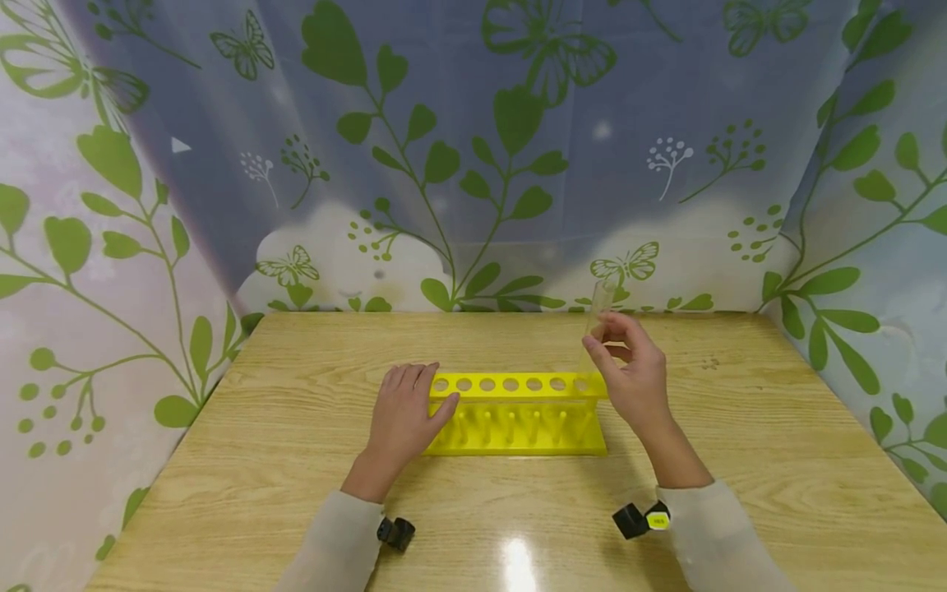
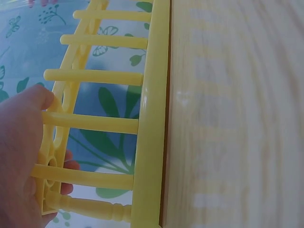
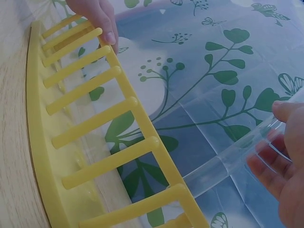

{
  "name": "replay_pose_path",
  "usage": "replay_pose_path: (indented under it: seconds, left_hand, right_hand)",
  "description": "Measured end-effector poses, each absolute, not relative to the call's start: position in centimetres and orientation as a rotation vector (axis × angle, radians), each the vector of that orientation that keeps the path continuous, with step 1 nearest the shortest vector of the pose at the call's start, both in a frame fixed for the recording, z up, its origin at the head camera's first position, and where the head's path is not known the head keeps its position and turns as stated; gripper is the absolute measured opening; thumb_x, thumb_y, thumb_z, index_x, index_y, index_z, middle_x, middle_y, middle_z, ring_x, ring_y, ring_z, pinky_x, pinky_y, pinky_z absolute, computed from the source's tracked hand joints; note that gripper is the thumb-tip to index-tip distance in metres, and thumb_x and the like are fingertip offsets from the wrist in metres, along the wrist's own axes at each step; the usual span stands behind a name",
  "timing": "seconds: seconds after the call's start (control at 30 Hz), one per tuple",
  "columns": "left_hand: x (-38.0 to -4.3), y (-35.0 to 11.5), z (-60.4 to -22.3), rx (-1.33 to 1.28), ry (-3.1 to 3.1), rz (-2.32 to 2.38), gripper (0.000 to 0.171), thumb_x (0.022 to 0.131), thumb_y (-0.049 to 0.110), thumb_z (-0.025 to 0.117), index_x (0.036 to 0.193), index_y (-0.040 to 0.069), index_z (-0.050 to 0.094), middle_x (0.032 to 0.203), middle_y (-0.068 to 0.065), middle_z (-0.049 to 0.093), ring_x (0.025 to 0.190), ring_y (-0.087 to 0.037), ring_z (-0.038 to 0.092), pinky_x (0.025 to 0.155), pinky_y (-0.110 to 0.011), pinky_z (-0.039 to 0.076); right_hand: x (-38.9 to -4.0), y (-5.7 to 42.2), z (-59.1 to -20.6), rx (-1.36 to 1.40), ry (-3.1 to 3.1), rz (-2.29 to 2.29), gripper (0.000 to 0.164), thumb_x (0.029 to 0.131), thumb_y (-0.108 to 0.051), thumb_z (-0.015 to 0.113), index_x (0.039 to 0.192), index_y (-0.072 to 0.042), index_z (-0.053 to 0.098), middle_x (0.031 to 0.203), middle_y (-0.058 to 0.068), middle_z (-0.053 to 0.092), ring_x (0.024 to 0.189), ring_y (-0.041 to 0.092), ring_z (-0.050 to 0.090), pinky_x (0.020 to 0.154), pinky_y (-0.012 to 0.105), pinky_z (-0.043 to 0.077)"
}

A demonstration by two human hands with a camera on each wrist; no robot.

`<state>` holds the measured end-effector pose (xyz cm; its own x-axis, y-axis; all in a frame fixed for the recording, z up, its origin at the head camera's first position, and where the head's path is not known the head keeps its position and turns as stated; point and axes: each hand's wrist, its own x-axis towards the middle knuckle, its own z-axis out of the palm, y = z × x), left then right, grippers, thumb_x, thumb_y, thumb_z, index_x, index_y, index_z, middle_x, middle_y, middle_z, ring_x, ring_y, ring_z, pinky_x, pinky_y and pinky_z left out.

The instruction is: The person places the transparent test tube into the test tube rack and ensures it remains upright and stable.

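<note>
A yellow test tube rack (image 1: pixel 518 449) stands on the table, with a row of round holes along its top bar and upright pegs on its base. My left hand (image 1: pixel 403 409) grips the rack's left end, thumb in front and fingers over the top bar. In my right hand (image 1: pixel 638 376), thumb and fingers pinch a clear glass test tube (image 1: pixel 602 298), held nearly upright above the rack's right end. The right wrist view has the lower end of the tube (image 3: pixel 213 172) right at the top bar, by the end hole. No other tube is in the rack.
The wood-grain table (image 1: pixel 296 362) ends at a patterned curtain (image 1: pixel 459 164) behind the rack, and similar cloth hangs on both sides. A small black camera (image 1: pixel 399 533) sits on the left wrist, another (image 1: pixel 631 520) on the right.
</note>
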<state>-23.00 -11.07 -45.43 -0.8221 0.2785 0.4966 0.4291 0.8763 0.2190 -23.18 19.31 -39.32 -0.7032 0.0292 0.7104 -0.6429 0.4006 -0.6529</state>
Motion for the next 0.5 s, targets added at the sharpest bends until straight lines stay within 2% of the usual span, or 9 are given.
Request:
replay_pose_path:
  seconds: [0.3,0.5]
  left_hand:
    - [-23.0,-11.0,-45.6,-0.521,-2.578,-0.413,0.06,0.091,0.045,0.063,0.129,-0.001,0.058,0.119,-0.015,0.061,0.116,-0.033,0.053,0.109,-0.051,0.033]
    - [-23.0,-11.0,-45.5,-0.525,-2.571,-0.41,0.06,0.091,0.045,0.063,0.128,-0.001,0.059,0.119,-0.016,0.061,0.115,-0.033,0.053,0.109,-0.052,0.033]
  right_hand:
    - [-21.7,18.2,-37.6,0.536,-2.006,1.34,0.03,0.086,0.013,0.063,0.116,0.013,0.056,0.091,0.022,0.059,0.086,0.003,0.057,0.076,0.01,0.049]
    - [-21.2,17.9,-37.0,0.557,-2.004,1.329,0.03,0.086,0.015,0.062,0.115,0.013,0.056,0.091,0.024,0.058,0.086,0.003,0.057,0.076,0.009,0.049]
